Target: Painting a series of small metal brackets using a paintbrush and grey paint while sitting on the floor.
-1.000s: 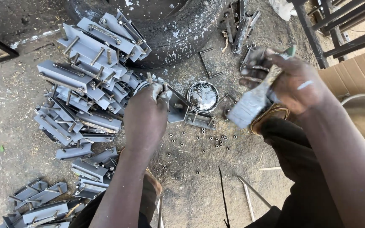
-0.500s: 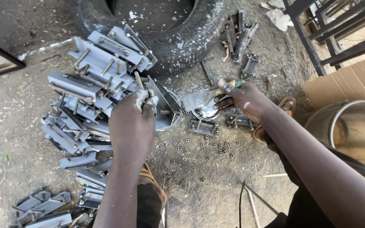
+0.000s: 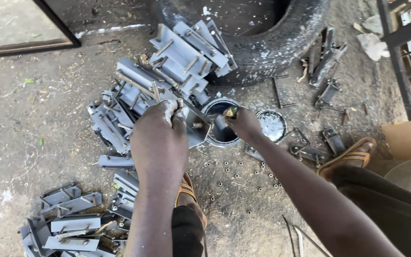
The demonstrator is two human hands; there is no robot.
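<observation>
Right hand [image 3: 244, 124] moved onto paint can [image 3: 220, 127] rim, grip closed on brush [image 3: 230, 112]; left hand [image 3: 160, 138] clamps grey bracket [image 3: 193, 126].

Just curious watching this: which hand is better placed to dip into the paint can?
Probably the right hand: its fingers hold a brush right over the open paint can. The left hand is busy gripping a grey metal bracket.

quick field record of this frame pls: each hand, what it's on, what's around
left hand: grips a grey-painted metal bracket, held over the ground
right hand: grip on a brush handle, dipped in an open paint can
can lid: beside the can
pile of grey brackets: against the tyre
nuts: scattered on the ground
</observation>
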